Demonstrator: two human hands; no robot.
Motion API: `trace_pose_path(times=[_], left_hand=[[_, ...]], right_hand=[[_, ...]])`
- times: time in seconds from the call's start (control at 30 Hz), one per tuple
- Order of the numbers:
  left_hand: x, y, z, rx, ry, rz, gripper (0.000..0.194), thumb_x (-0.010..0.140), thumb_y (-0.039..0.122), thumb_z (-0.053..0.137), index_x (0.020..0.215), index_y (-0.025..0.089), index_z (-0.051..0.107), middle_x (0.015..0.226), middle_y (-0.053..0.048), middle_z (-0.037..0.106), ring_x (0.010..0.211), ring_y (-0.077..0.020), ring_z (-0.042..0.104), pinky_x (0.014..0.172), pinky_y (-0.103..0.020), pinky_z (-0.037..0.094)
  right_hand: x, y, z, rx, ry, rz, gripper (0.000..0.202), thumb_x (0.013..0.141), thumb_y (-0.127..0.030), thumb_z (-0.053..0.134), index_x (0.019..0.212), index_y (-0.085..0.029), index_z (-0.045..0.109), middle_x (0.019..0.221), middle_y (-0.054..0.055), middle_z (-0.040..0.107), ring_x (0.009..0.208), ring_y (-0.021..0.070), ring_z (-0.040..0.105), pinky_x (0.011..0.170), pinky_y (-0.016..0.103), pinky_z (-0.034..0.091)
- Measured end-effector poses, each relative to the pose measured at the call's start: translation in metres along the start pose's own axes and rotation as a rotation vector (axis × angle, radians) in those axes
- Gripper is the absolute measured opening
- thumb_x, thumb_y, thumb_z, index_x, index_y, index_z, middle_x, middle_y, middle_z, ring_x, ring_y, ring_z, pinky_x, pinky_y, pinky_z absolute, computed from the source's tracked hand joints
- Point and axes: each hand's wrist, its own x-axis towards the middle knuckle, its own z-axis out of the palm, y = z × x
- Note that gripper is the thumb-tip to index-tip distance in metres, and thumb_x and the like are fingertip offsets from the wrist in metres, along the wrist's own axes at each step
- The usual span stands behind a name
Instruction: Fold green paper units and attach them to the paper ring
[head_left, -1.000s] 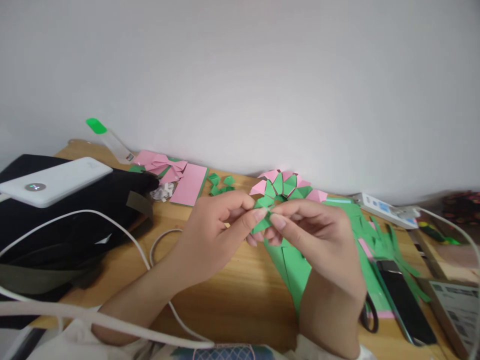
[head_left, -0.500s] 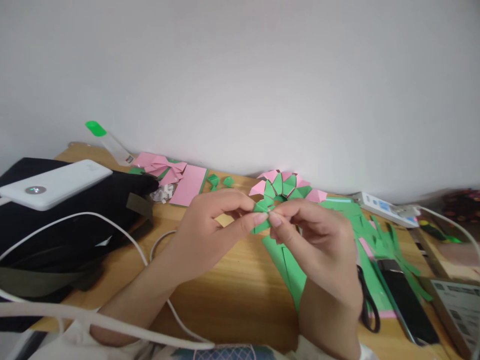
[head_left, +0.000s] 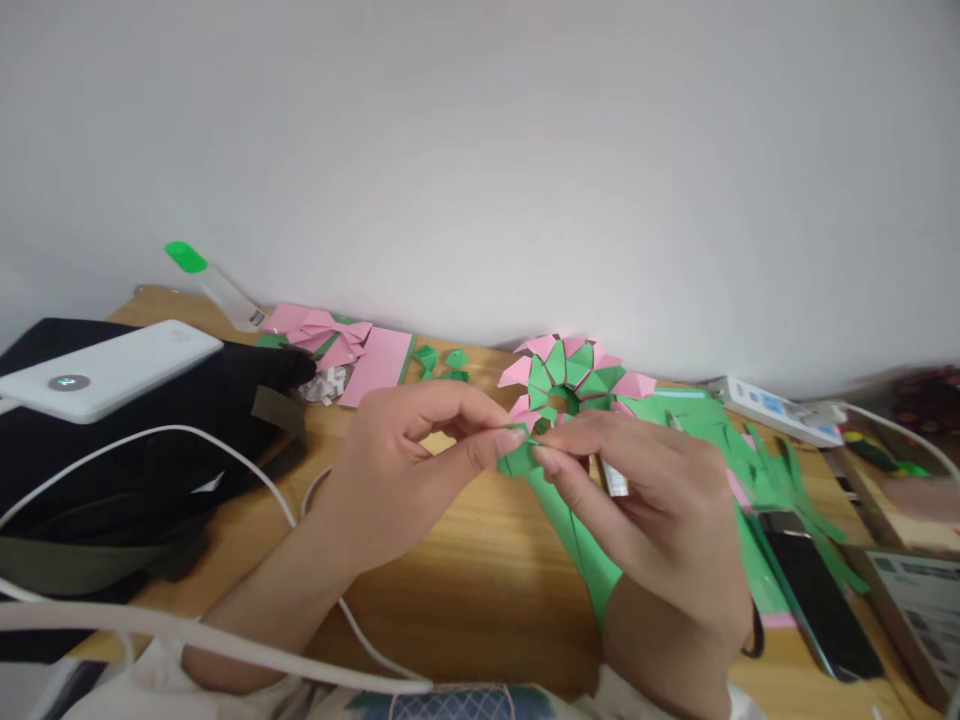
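Note:
A small folded piece of green paper [head_left: 516, 460] is held up over the wooden table. My left hand [head_left: 420, 470] pinches its left side between thumb and forefinger. At its right edge, the thumb and forefinger of my right hand [head_left: 645, 500] pinch it too. The fingertips cover part of the folds. Just behind my hands lies a ring of folded green and pink paper [head_left: 577, 366], shaped like a flower. Several small green folded pieces [head_left: 426, 360] rest farther left, beside a pink paper sheet [head_left: 379, 365].
A black bag [head_left: 150, 440] bearing a white power bank [head_left: 112, 370] is at the left. Green paper sheets [head_left: 577, 540] and a phone [head_left: 817, 595] lie at the right, near a power strip [head_left: 772, 408]. A white cable [head_left: 225, 650] crosses in front of my left forearm.
My right hand has shifted slightly right and down, and the held green paper has tilted and moved a little lower. More of the paper ring shows behind my hands.

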Motion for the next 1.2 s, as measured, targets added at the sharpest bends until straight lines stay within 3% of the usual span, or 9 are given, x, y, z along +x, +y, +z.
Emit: trace_pose_path(times=[0.27,0.43,0.6,0.7,1.03,1.2], left_hand=[[-0.003,-0.002,0.005,0.010,0.111,0.038,0.009,0.082,0.020,0.071,0.074,0.022,0.074,0.070,0.004,0.073,0.063,-0.0116,0.065,0.062,-0.021,0.054],[-0.003,-0.002,0.006,0.023,0.132,0.043,0.003,0.080,0.021,0.074,0.079,0.024,0.074,0.074,0.005,0.075,0.064,-0.0103,0.068,0.058,-0.017,0.055],[-0.007,0.000,0.001,0.129,0.085,0.216,0.035,0.081,0.014,0.074,0.110,0.033,0.069,0.089,0.006,0.077,0.075,-0.0112,0.071,0.070,-0.020,0.058],[-0.007,0.003,-0.002,0.212,0.033,0.335,0.037,0.080,0.011,0.074,0.108,0.034,0.069,0.093,0.007,0.077,0.078,-0.0122,0.071,0.075,-0.022,0.057],[-0.007,0.003,-0.004,0.138,-0.022,0.305,0.032,0.078,0.018,0.078,0.105,0.034,0.070,0.094,0.005,0.076,0.078,-0.0133,0.070,0.074,-0.024,0.057],[-0.007,0.003,-0.004,0.155,-0.039,0.327,0.029,0.077,0.014,0.078,0.100,0.030,0.070,0.087,0.006,0.075,0.077,-0.0112,0.069,0.075,-0.022,0.056]], right_hand=[[-0.004,0.002,0.007,0.194,0.092,0.118,0.011,0.087,-0.013,0.063,0.088,-0.024,0.064,0.071,-0.002,0.068,0.062,0.0116,0.060,0.055,0.026,0.046],[-0.005,0.003,0.008,0.386,0.149,0.215,0.016,0.086,-0.010,0.065,0.089,-0.026,0.067,0.073,-0.003,0.067,0.066,0.0115,0.058,0.058,0.026,0.046],[-0.004,0.003,0.006,0.476,0.108,0.287,0.012,0.084,-0.012,0.066,0.081,-0.024,0.068,0.065,-0.003,0.064,0.060,0.0115,0.057,0.053,0.025,0.045],[-0.003,0.003,0.004,0.518,0.090,0.316,0.010,0.082,-0.013,0.068,0.079,-0.023,0.067,0.063,-0.002,0.064,0.061,0.0132,0.060,0.052,0.026,0.047],[-0.003,0.003,0.002,0.473,0.070,0.243,0.013,0.083,-0.012,0.066,0.083,-0.024,0.066,0.060,-0.003,0.063,0.061,0.0126,0.060,0.053,0.026,0.046],[-0.006,0.002,0.001,0.455,0.048,0.203,0.013,0.084,-0.011,0.065,0.084,-0.024,0.066,0.062,-0.003,0.063,0.064,0.0137,0.062,0.057,0.028,0.048]])
